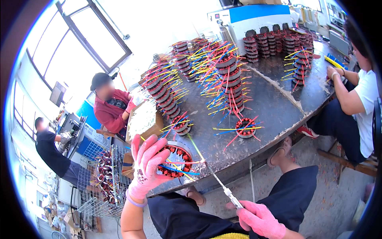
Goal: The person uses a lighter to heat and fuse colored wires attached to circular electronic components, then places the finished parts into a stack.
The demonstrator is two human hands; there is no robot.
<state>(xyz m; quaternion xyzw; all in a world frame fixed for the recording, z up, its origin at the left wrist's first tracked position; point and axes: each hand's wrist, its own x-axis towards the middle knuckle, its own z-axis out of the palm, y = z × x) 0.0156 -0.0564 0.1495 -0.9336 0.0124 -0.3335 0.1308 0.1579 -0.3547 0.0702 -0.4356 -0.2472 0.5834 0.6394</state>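
Note:
My left hand (148, 169), in a pink glove, is closed on a motor stator (184, 151), a grey ring with red-wrapped coils and red, blue and yellow lead wires. My right hand (260, 219), also gloved in pink, grips a slim torch (227, 191) with a pale handle and long thin metal nozzle. The nozzle tip meets the end of a red lead from the held stator. Beyond the tip runs a thin yellow-green streak, which looks like a flame. A single stator (245, 128) lies on the dark table (274, 115) ahead, leads spread outward.
Tall stacks of stators (230, 75) with wires sticking out stand across the table. A carton (144, 121) and a wire basket (101, 191) of stators are at left. A white and blue machine (254, 20) stands behind. Co-workers are at left and a person (354, 95) sits at right.

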